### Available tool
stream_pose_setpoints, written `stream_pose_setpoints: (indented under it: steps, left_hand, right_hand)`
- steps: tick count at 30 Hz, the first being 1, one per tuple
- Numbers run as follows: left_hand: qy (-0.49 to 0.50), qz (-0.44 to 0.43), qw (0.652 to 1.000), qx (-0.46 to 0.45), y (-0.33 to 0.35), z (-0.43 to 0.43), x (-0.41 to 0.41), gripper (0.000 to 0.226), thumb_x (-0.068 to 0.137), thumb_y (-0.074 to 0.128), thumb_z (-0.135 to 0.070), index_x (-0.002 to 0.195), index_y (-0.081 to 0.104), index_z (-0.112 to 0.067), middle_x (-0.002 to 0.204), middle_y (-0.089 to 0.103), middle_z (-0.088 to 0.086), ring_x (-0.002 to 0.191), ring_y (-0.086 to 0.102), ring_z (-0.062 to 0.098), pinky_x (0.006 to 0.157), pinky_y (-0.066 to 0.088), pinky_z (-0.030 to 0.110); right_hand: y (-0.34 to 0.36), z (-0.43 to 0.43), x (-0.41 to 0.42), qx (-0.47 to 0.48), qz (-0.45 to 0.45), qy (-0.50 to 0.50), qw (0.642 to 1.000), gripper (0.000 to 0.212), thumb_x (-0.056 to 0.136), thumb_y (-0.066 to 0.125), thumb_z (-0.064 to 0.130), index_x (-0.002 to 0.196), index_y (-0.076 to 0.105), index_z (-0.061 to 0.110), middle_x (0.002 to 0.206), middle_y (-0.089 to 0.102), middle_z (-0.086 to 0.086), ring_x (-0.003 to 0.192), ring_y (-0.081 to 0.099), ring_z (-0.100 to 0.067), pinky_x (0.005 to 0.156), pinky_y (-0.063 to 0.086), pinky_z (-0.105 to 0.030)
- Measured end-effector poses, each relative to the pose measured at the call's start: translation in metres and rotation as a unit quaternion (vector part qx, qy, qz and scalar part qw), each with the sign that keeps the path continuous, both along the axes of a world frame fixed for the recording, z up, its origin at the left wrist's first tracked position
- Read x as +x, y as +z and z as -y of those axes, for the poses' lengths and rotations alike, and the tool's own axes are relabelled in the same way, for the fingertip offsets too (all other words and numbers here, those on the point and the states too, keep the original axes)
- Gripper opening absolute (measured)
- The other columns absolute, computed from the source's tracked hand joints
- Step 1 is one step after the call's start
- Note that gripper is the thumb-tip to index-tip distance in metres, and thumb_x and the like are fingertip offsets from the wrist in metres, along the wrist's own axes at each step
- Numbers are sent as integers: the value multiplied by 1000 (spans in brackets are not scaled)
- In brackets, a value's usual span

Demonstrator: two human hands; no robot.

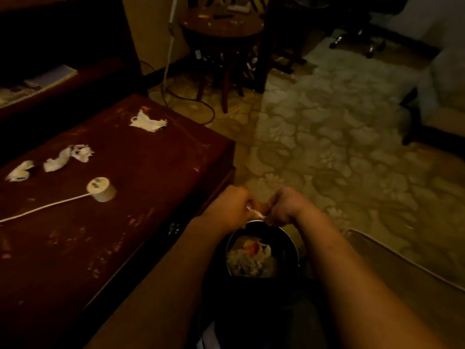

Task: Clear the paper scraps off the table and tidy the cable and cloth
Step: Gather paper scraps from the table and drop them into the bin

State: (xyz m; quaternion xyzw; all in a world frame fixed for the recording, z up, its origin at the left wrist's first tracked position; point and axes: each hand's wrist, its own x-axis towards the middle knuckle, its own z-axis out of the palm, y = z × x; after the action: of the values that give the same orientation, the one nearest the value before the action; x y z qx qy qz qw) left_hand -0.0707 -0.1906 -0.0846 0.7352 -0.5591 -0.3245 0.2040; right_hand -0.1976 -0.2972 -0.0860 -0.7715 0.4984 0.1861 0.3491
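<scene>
White paper scrap [254,212] is pinched between both hands: the left hand [232,206] has its fingers curled round one end and the right hand [285,206] has its fingers curled round the other, so neither hand is open, and the scrap spans the small gap between them. Hands and scrap hang just above the far rim of a dark round bin [289,239], which stands on the floor just beside the table's near corner and holds a heap of crumpled pale waste [251,259]. To the left is the dark red-brown wooden table [156,187], its top scuffed and streaked. On it a white cable [42,208] runs in from the left edge to a round plug end [101,189] that stands on the wood, well apart from the hands. Beyond the cable three more pieces lie in a loose row: a left scrap [20,171] near the edge, a middle scrap [56,162] beside it, and a third scrap [81,152] touching the middle one. Farther back lies a white crumpled piece [148,122] with a small loop at one side; whether it is paper or cloth I cannot tell. Past the table a pale patterned carpet [327,147] covers the floor, a dark cord [198,102] trails across it, and a round side table [221,27] stands at the back
</scene>
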Motion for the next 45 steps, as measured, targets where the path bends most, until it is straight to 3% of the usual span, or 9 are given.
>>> stream_pose_setpoints:
  steps: [4, 7, 11, 16, 22, 29, 31, 35, 45]
  left_hand:
    - [-56, 26, 996, 62, -39, 26, -31, 15, 80, 83, -36, 81, 71, -28, 81, 70, -3, 69, 66, 9, 75, 61, 37]
    - [-85, 37, 991, 97, -56, 35, -41, 19, 80, 82, -40, 83, 68, -26, 86, 69, -2, 80, 68, 15, 76, 59, 34]
    - [-94, 60, 989, 101, -66, 40, -46, 28, 82, 79, -39, 105, 75, -25, 95, 72, -3, 85, 67, 13, 67, 52, 26]
    - [-62, 110, 984, 128, -61, 33, -31, 37, 82, 76, -43, 118, 69, -43, 105, 69, -8, 98, 66, 15, 85, 58, 40]
    - [17, 62, 992, 107, -19, -3, 20, 20, 85, 73, -42, 105, 72, -40, 105, 71, -9, 99, 67, 13, 92, 57, 43]
    - [289, 100, 948, -85, 43, -81, 96, 16, 95, 59, -30, 104, 68, -39, 78, 63, -16, 64, 57, 2, 56, 46, 27]
    - [328, 122, 930, -107, 43, -99, 114, 26, 95, 59, -29, 119, 64, -35, 93, 66, -12, 72, 58, 6, 57, 44, 26]
    - [338, 153, 926, -64, 33, -111, 138, 54, 93, 64, -28, 145, 47, -24, 149, 45, 0, 135, 39, 23, 107, 41, 36]
    - [344, 154, 926, -34, 28, -109, 155, 71, 96, 59, -37, 156, 22, -38, 164, 18, -7, 146, 18, 23, 116, 30, 41]
  right_hand:
    - [-17, 2, -24, 27, -108, 16, 994, 39, 95, 65, 25, 127, 64, 2, 131, 64, -15, 94, 58, -20, 71, 46, -27]
    - [-14, 0, -26, 24, -121, 52, 991, 21, 99, 61, 19, 105, 68, 0, 124, 64, -17, 113, 63, -26, 77, 50, -31]
    - [-21, 4, -27, 41, -128, 34, 990, 15, 96, 65, 14, 97, 68, -1, 105, 64, -18, 84, 62, -24, 52, 44, -25]
    - [-14, 2, -21, 16, -134, 45, 990, 21, 98, 58, 9, 111, 67, -4, 124, 63, -20, 120, 62, -29, 88, 49, -32]
    - [-11, -4, 13, -1, 36, -107, 994, 24, 87, 71, 7, 110, 69, 0, 100, 73, -15, 79, 74, -27, 46, 54, -25]
    - [14, -31, 108, -114, 337, -152, 922, 23, 90, 70, 31, 78, 75, 11, 62, 67, -2, 58, 63, -16, 58, 48, -29]
    - [17, -43, 137, -126, 354, -118, 919, 20, 91, 69, 35, 80, 76, 20, 71, 71, 4, 70, 68, -12, 67, 51, -29]
    - [17, -63, 190, -158, 357, -7, 921, 11, 93, 69, 30, 102, 76, 28, 98, 69, 14, 78, 57, 4, 72, 41, -13]
    - [-3, -72, 258, -212, 335, 82, 914, 78, 95, 64, 17, 160, 22, 24, 165, 14, 8, 145, 28, -24, 116, 31, -37]
